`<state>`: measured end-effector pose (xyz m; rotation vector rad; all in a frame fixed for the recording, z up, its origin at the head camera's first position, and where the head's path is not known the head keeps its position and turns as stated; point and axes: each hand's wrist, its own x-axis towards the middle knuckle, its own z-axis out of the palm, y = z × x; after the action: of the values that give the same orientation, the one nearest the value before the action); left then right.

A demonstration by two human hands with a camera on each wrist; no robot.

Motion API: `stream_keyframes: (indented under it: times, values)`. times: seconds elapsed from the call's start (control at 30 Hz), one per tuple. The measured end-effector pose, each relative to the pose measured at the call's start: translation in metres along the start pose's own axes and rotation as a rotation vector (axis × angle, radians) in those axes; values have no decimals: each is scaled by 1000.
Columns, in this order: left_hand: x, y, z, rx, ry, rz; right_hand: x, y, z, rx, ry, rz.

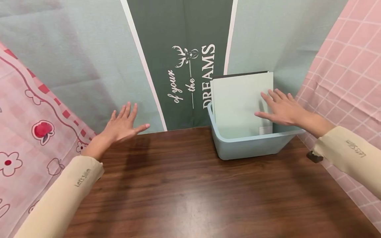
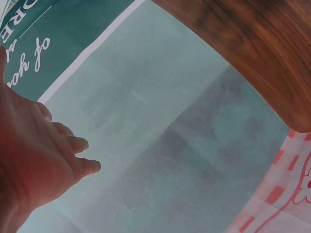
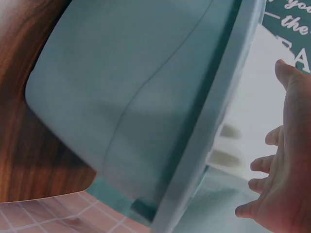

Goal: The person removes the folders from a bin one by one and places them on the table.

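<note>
A light blue plastic bin stands at the back right of the wooden table. Upright inside it are flat pale green panels that look like books or folders, with a dark edge showing behind the front one. My right hand hovers over the bin's right part, fingers spread, in front of the pale front cover. In the right wrist view the hand is beside the bin's rim and holds nothing. My left hand is held up at the back left, fingers spread, with nothing in it.
The brown table reaches back to a green cloth printed with a deer and lettering. Pink flowered cloth hangs on the left, pink checked cloth on the right. A small dark object shows under the right sleeve.
</note>
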<state>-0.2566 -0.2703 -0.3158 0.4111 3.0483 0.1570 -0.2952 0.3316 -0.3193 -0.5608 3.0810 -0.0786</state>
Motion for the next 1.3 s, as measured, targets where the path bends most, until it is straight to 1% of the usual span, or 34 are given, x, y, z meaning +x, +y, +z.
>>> stream_keyframes:
  times: [0.3,0.63,0.83,1.0,1.13,1.3]
  values:
    - [6,12,8,-4,23,35,-2,20,9,14,1,30]
    - [14,24,15,-13,17,85,-2,42,17,13,20,34]
    - [22,31,20,-11,48,115,-2,53,20,20,11,34]
    - [27,39,23,-42,82,141,0,60,23,26,-6,21]
    - [31,45,27,-77,105,169,1,67,26,52,-29,21]
    - [37,54,31,-106,110,210,0,74,28,72,-52,11]
